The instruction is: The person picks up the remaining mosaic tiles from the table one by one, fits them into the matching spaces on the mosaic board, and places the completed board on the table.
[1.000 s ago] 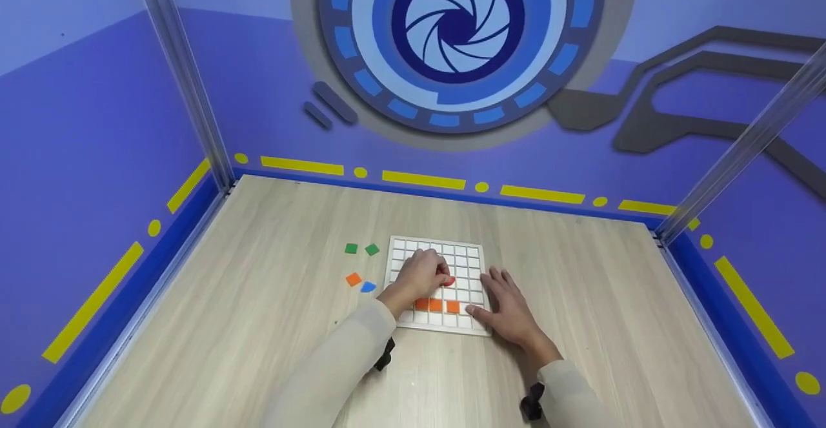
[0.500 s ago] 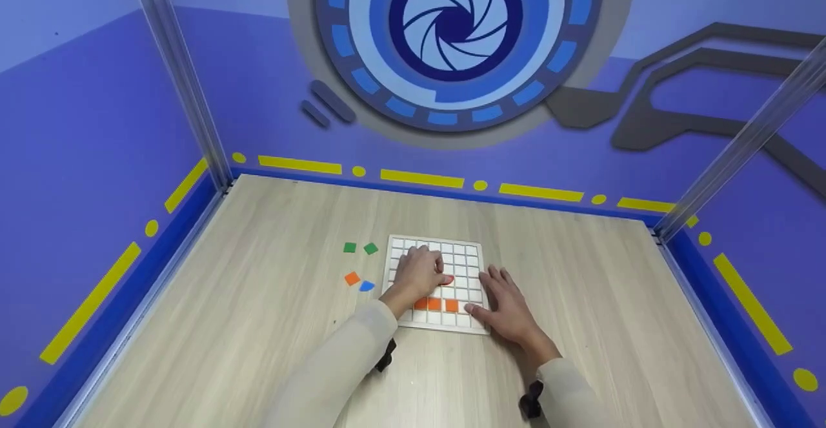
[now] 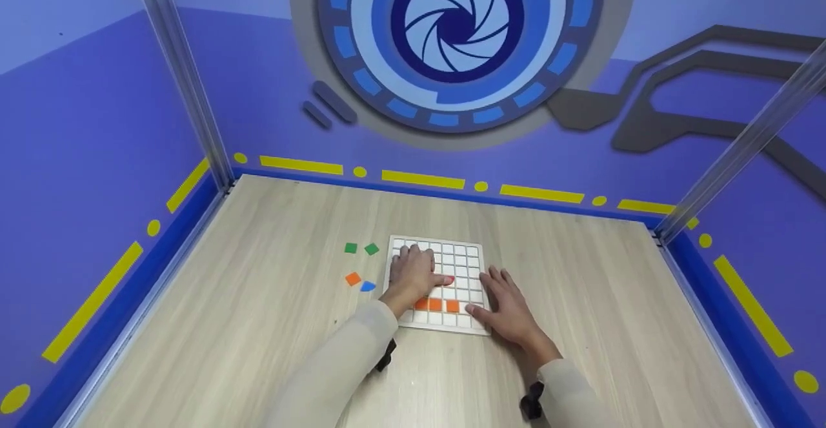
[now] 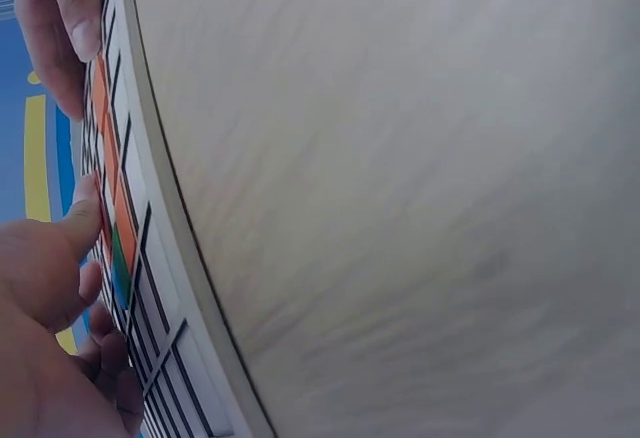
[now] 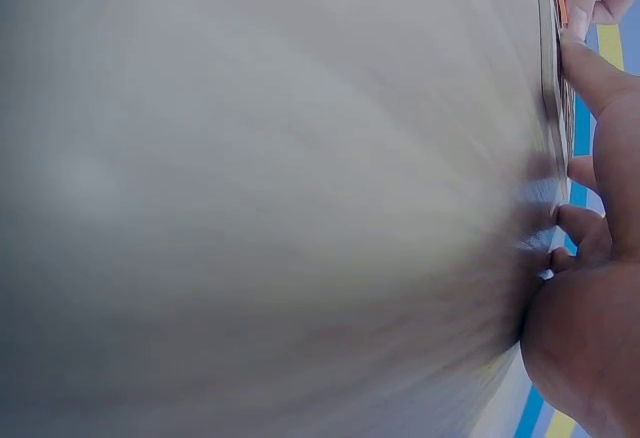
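Note:
A white grid board point(image 3: 464, 261) lies on the wooden table. My left hand point(image 3: 412, 274) is over its left half, the thumb stretched out and pressing on a small red piece point(image 3: 450, 280) near the middle. The other fingers spread loosely over the cells, away from the thumb. Below the hand sits a row of orange squares point(image 3: 453, 306). In the left wrist view, a green piece point(image 4: 118, 255) and a blue piece point(image 4: 121, 286) show beside the orange ones. At the board's right edge rests my right hand point(image 3: 511, 308), fingers extended, thumb over the rim.
Left of the board lie two green squares point(image 3: 351, 248), an orange square point(image 3: 353, 279) and a blue quarter-round piece point(image 3: 368, 286). Purple-blue panels point(image 3: 271, 105) enclose the table at the back and sides, with metal posts point(image 3: 187, 79) at the corners.
The left fingers have let go of their pinch at the red piece and spread away to the left, leaving the thumb on it. The right hand has stayed in place.

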`<move>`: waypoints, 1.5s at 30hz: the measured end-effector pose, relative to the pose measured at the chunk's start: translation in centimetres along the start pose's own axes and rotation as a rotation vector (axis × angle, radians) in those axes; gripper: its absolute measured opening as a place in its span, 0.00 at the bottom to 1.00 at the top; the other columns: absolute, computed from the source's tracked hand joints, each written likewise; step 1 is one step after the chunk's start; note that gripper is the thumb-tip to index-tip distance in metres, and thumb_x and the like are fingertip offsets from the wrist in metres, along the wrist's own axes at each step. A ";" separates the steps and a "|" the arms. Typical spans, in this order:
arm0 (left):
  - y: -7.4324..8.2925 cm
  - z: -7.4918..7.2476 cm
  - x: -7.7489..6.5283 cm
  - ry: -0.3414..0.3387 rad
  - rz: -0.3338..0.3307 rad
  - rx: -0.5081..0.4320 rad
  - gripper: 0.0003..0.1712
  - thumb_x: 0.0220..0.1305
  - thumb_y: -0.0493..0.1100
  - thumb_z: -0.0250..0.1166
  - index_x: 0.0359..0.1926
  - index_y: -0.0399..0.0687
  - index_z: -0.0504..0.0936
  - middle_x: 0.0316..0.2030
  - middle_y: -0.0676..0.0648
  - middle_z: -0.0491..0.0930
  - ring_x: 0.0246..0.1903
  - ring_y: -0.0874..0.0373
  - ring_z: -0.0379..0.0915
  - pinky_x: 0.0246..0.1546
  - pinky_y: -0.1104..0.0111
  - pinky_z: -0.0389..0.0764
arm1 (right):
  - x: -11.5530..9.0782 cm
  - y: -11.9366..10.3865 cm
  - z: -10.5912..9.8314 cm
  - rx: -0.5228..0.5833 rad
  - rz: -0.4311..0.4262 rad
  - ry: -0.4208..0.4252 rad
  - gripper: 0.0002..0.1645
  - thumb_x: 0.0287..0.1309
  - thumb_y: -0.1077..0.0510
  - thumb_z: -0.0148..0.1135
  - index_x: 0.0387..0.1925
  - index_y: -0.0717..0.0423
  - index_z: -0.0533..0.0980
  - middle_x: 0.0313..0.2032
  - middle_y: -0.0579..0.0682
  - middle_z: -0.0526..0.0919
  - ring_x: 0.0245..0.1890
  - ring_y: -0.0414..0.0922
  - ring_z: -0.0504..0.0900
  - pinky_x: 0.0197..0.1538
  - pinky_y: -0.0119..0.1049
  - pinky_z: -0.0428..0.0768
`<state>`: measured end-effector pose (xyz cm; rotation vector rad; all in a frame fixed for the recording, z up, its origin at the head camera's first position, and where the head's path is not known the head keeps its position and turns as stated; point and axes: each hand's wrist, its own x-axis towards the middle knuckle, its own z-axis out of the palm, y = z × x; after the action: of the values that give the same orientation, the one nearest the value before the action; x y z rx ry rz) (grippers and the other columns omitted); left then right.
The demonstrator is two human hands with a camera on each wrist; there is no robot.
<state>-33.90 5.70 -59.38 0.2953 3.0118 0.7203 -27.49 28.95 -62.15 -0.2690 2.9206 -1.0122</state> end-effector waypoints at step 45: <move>-11.2 -6.4 -1.1 0.135 -0.016 -0.294 0.24 0.70 0.48 0.73 0.60 0.42 0.82 0.54 0.45 0.78 0.57 0.46 0.71 0.59 0.51 0.74 | -0.1 0.1 0.2 -0.003 0.021 0.001 0.53 0.64 0.36 0.72 0.80 0.56 0.62 0.83 0.59 0.52 0.83 0.62 0.41 0.79 0.65 0.47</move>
<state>-35.25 -7.22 -58.72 0.2185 2.9654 1.2082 -27.43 28.88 -62.37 -0.2380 2.9196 -1.0060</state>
